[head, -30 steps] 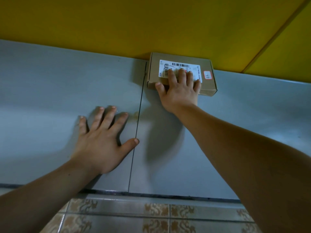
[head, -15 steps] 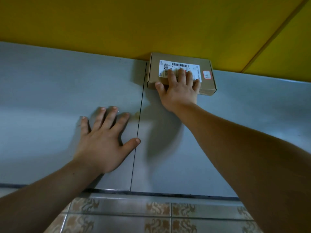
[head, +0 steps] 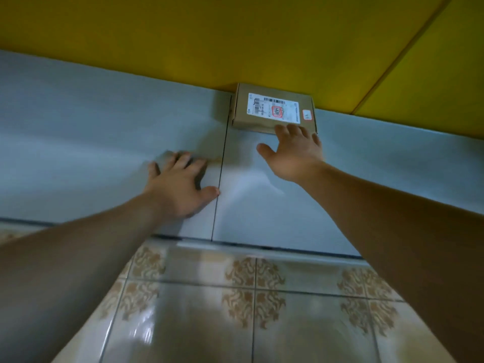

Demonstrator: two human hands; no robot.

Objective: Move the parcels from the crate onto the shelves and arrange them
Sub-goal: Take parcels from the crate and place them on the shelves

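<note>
Since the earlier frame, the right hand [head: 293, 158] has come back off the top of the parcel [head: 242, 111], uncovering its label [head: 273, 108]. The fingertips now sit at the parcel's near face, though contact cannot be confirmed. Its grip is open, fingers spread, holding nothing. The left hand [head: 180, 189] lies flat on the shelf [head: 104, 127] beside the panel seam [head: 222, 166], its grip also open and empty.

The parcel lies flat at the shelf's back edge, against the yellow wall [head: 235, 35] and just right of the seam. It is a flat cardboard box, judged light and stiff, with crisp edges and no visible damage. It should slide readily on the smooth shelf. For any further adjustment, the advice is to take hold across the two short ends, or to push flat on the near face. This placement appears complete.
</note>
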